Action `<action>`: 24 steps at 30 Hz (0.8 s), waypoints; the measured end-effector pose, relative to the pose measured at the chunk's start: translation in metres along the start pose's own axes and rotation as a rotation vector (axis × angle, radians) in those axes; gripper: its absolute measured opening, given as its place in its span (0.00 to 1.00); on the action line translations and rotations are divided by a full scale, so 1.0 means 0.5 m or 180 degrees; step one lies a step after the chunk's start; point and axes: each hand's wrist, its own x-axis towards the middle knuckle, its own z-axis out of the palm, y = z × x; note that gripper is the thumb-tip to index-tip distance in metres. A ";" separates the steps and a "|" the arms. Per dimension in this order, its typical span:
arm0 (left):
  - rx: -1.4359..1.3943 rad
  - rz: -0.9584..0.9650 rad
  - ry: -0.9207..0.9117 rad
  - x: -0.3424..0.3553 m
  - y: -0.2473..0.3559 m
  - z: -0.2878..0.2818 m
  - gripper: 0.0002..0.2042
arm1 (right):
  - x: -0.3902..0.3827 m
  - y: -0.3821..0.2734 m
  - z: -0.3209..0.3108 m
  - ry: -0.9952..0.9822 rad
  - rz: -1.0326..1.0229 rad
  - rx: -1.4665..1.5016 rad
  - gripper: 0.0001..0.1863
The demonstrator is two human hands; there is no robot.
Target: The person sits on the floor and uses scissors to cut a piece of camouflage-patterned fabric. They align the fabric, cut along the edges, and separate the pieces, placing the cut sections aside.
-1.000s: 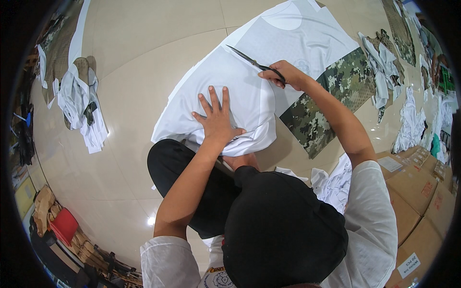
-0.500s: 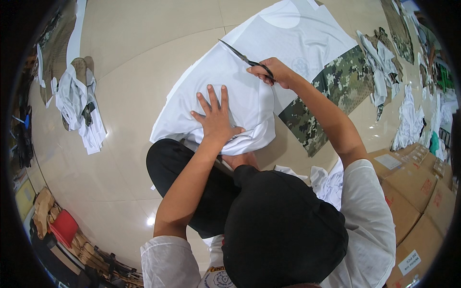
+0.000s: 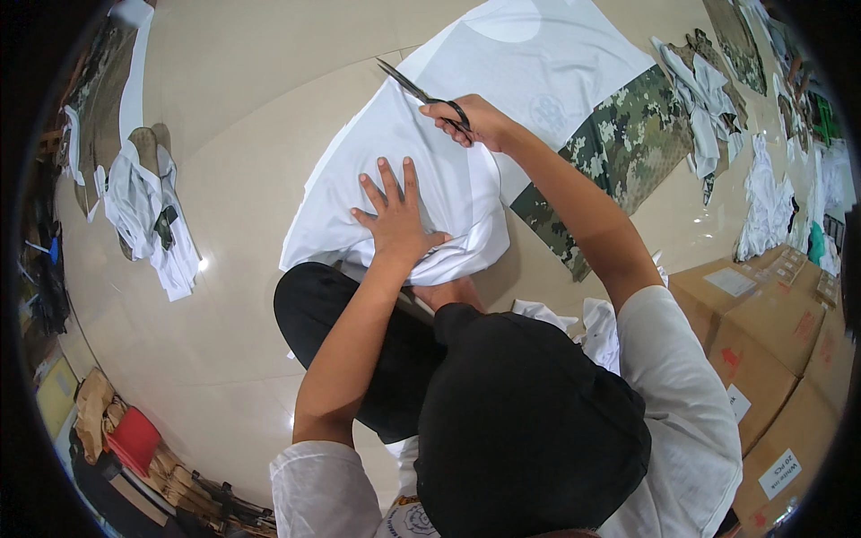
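Note:
A large piece of white fabric is spread over the floor in front of my folded legs, bunched up along its near edge. My left hand lies flat on it with the fingers spread. Dark-handled scissors are gripped in my right hand, their blades pointing to the far left across the fabric's far edge. The blades look nearly closed. Beyond and to the right, the white fabric carries a faint printed emblem and joins a green camouflage panel, partly behind my right forearm.
Stacked cardboard boxes stand at the near right. White and camouflage scraps lie at the far right, and another crumpled white and brown heap at the left. A red item sits among goods at the lower left.
My right hand has moved left and slightly away from me with the scissors. My left hand stays on the fabric, nearly unmoved. The whole view has shifted a little.

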 end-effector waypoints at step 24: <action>0.0297 -0.1115 0.1771 -0.031 -0.729 -0.112 0.29 | -0.496 0.415 0.059 0.1452 -0.0438 -0.1997 0.22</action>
